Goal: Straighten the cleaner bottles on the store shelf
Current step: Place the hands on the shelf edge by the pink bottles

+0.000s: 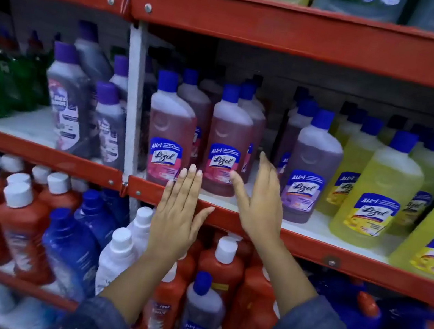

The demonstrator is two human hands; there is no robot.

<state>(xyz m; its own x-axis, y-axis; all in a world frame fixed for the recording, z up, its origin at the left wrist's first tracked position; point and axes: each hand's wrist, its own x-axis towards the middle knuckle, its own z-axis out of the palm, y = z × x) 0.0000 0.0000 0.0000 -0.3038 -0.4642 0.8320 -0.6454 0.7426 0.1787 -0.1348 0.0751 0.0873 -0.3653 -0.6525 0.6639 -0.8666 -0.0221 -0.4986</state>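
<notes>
Two pink cleaner bottles with blue caps stand at the front of the middle shelf (pixel 314 228), one on the left (pixel 170 127) and one beside it (pixel 228 137). A purple bottle (pixel 311 163) stands to their right, then several yellow bottles (pixel 380 187). My left hand (pixel 179 213) is flat and open in front of the shelf's red lip, fingertips just below the gap between the pink bottles. My right hand (pixel 259 198) is open, edge-on, just right of the second pink bottle and apart from it. Neither hand holds anything.
A white upright post (pixel 133 97) divides the shelf from a left bay with grey-purple bottles (pixel 68 97) and green ones (pixel 0 85). Below stand red bottles with white caps (pixel 21 228), blue and white bottles, and one small purple bottle (pixel 199 315). Large jugs fill the top shelf.
</notes>
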